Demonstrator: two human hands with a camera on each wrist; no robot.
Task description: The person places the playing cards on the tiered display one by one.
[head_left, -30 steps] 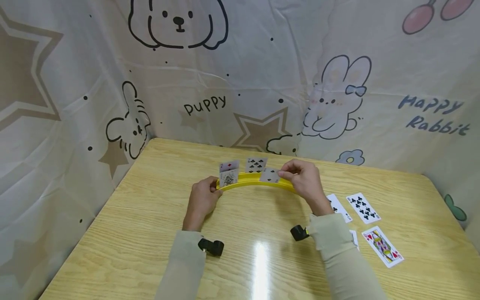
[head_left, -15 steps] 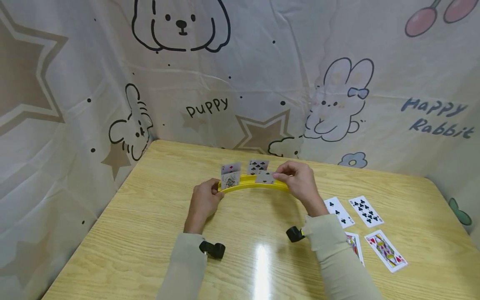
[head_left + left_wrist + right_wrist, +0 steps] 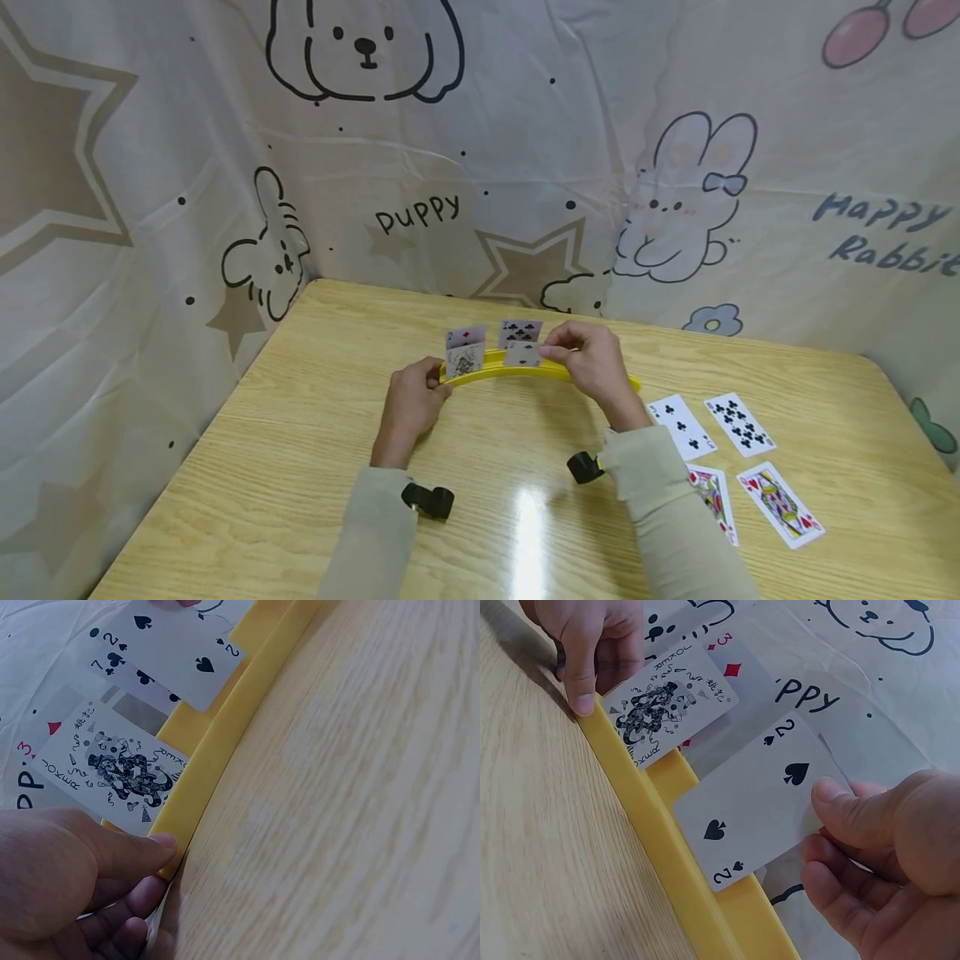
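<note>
A yellow curved card holder (image 3: 510, 372) stands on the table. My left hand (image 3: 411, 404) grips its left end, thumb on the front rail in the left wrist view. In my right hand (image 3: 596, 362), thumb and fingers pinch the right edge of a two of spades (image 3: 750, 806). That card's lower edge is right at the holder's front groove. Left of it, a joker (image 3: 667, 709) stands in the front row, partly covering a three of diamonds (image 3: 467, 336) behind. A seven of clubs (image 3: 521, 331) stands in the back row, partly hidden by the two of spades.
On the table (image 3: 300, 467) to the right lie a low clubs card (image 3: 686, 429), a clubs card with many pips (image 3: 739, 425), a queen of hearts (image 3: 780, 506) and another face card (image 3: 716, 500), partly under the right sleeve (image 3: 663, 483). A printed curtain (image 3: 480, 167) hangs behind.
My right hand has moved left along the holder with the two of spades, bringing it in front of the seven of clubs. My left hand keeps its grip on the holder's left end.
</note>
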